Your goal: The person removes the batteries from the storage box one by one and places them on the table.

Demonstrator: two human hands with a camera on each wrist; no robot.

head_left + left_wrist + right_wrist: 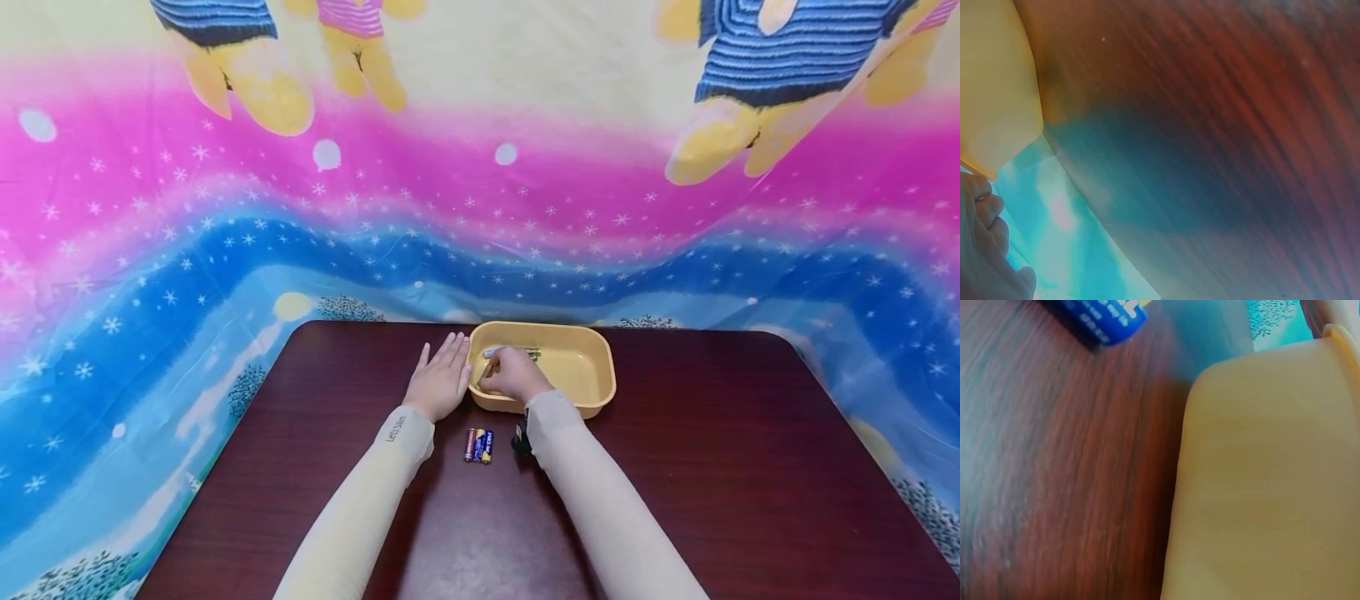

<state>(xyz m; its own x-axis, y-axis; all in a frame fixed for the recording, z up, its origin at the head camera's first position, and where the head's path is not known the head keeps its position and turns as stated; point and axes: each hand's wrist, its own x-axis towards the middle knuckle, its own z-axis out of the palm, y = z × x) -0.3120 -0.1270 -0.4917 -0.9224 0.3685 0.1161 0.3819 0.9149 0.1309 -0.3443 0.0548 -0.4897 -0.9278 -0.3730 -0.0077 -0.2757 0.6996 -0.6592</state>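
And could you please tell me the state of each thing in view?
Container: upright, open at the top.
Outside batteries: lying side by side on the table.
Inside batteries: lying down, partly hidden.
Left hand: fingers extended, at the container's left end.
Right hand: inside the container, fingers bent; grip unclear.
Backdrop cloth: hanging, slightly creased.
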